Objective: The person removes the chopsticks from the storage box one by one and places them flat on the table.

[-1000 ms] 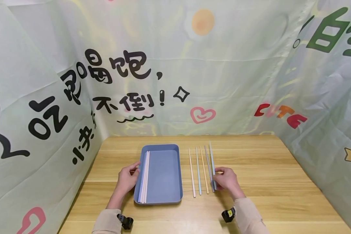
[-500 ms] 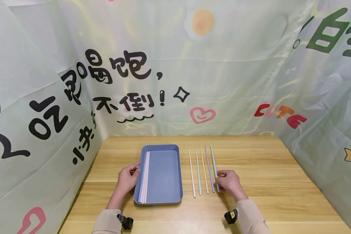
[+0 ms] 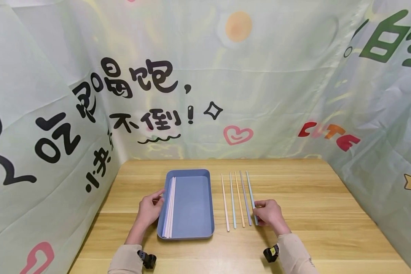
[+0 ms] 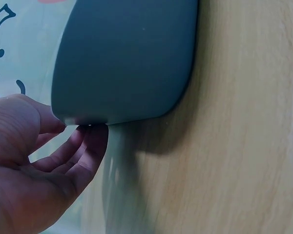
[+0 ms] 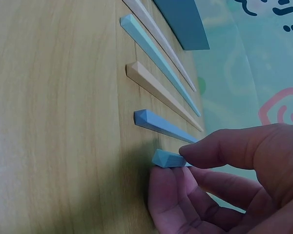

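In the head view, I have the left hand (image 3: 150, 210) at the left wall of the blue tray (image 3: 191, 205). Its fingertips touch there, I'd say to steady it; whether that grip pinches or merely rests, I cannot tell. The tray sits left of centre on the wooden tabletop (image 3: 322, 213), back from the near edge. The bundled chopsticks (image 3: 170, 207) lie lengthwise along its left wall, probably to stay neat and parallel. Right of the tray come the pink chopstick (image 3: 225, 203), sky-blue chopstick (image 3: 232, 200), yellow chopstick (image 3: 239, 199) and purple chopstick (image 3: 245, 198), spaced apart, I judge, so fingers can take each singly. My right hand (image 3: 268, 212) holds the turquoise chopstick (image 3: 250, 190), the one nearest the tabletop's right edge, by its near end. The fabric backdrop (image 3: 277, 95) walls the back edge.

From the left wrist, the tray's outer side fills much of my picture and hides what lies inside.

From the right wrist, I see the grip pinching the turquoise chopstick's thick end, thumb on one side and fingers on the other, which should give good control. The purple chopstick lies just beside, the likeliest thing to get nudged; a corner of the tray shows beyond the row.
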{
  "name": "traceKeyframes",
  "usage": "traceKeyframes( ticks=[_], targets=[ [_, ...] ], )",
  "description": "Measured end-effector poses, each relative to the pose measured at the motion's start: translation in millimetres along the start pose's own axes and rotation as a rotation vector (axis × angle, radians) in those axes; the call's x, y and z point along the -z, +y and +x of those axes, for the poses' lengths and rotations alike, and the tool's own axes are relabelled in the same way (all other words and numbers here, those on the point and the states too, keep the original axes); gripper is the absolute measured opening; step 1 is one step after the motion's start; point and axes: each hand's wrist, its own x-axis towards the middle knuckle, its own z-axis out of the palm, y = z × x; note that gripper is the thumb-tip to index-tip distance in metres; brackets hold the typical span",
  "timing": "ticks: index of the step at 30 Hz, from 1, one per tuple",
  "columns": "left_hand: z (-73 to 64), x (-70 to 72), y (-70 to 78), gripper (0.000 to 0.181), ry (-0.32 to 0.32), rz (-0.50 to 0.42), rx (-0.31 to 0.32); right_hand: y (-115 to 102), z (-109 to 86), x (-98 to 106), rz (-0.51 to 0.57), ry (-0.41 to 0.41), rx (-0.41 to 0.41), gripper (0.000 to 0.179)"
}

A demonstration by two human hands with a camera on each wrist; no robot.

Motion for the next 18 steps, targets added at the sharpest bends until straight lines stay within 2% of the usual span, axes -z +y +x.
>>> traceKeyframes(
  ticks=[11, 18],
  targets=[
    [0.3, -0.3, 0.7, 0.038, 0.006, 0.005, -0.012, 0.4, 0.7, 1.3, -0.025, 0.016, 0.011, 0.043],
    [-0.9, -0.3, 1.3, 0.040, -0.009, 0.010, 0.022, -1.1, 0.2, 1.2, -0.045, 0.017, 0.018, 0.040]
  ],
)
